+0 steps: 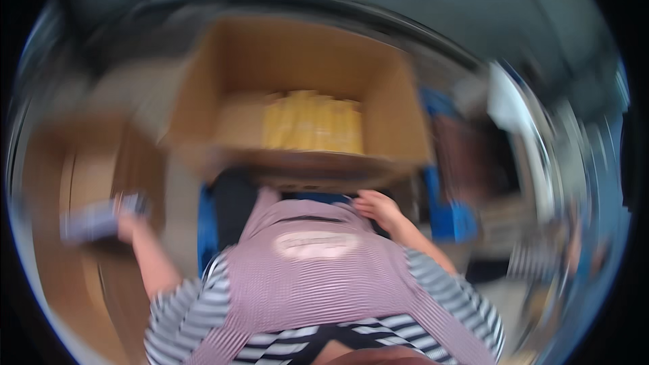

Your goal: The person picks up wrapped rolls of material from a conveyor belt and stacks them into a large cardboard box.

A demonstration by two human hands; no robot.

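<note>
At the left, my left hand (126,223) is closed on the right end of a pale bluish package (91,222), blurred by motion. The package is over an open brown cardboard box (51,176). My right hand (380,209) hangs loosely in front of my apron, just below the near edge of a large open cardboard box (392,118). Its fingers are slightly bent and apart, with nothing visible in them. Inside the large box, several yellow packets (314,122) stand in a row, and bare cardboard shows left of them.
A blue plastic crate (451,222) and a dark reddish-brown item (470,155) are right of the large box. Farther right, another person's striped sleeve (534,260) shows, blurred. Grey floor (181,196) runs between the two cardboard boxes.
</note>
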